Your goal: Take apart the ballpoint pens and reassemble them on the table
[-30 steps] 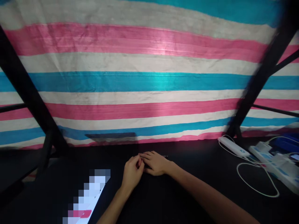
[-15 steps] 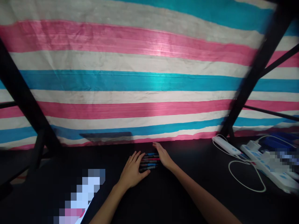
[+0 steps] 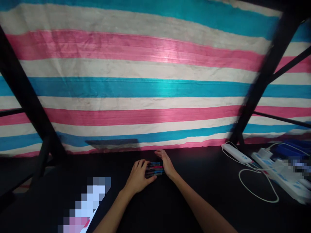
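Several pens (image 3: 155, 169) with blue, red and dark barrels lie side by side on the black tabletop (image 3: 170, 204), between my two hands. At their left ends is my left hand (image 3: 138, 178), its fingers bent over the ends and its thumb stretched along the near side. My right hand (image 3: 167, 164) stands on its edge against the right ends, fingers extended and pointing away from me. Both hands are open, with the pens bracketed rather than grasped. Parts of the pens at the left are hidden under my fingers.
A lit, pixelated screen (image 3: 89, 200) lies at the left front. On the right are a white power strip (image 3: 277, 174), a white adapter (image 3: 236, 153) and a looped white cable (image 3: 257, 194). Black frame posts (image 3: 262, 81) and a striped sheet (image 3: 145, 113) stand behind.
My right hand has moved slightly left, bringing the hands closer together around the pens. The pens lie more tightly packed. The whole view has shifted a little.
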A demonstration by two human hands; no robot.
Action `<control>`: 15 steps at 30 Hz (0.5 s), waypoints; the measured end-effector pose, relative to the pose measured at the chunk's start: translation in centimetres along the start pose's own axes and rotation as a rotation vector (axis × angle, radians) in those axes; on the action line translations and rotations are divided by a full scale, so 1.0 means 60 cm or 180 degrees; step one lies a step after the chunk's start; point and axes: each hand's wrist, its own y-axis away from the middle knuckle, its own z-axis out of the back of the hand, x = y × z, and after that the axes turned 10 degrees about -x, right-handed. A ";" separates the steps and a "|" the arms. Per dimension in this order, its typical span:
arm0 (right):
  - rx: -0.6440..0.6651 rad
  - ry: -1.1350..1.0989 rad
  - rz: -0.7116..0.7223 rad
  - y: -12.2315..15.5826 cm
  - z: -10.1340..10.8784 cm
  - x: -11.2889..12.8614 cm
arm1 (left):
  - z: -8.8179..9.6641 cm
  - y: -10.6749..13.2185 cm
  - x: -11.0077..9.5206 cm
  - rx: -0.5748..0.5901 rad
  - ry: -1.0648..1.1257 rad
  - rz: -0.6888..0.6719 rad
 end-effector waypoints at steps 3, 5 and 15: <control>-0.0023 -0.0354 -0.0133 -0.002 0.003 0.004 | -0.003 0.002 0.000 0.0069 -0.0117 -0.0039; -0.0030 -0.0449 -0.0158 -0.001 0.000 0.007 | -0.005 0.005 0.000 0.0154 -0.0213 -0.0069; -0.0794 0.0154 0.0109 0.005 0.058 0.024 | 0.002 -0.003 0.003 -0.0729 0.0988 0.0537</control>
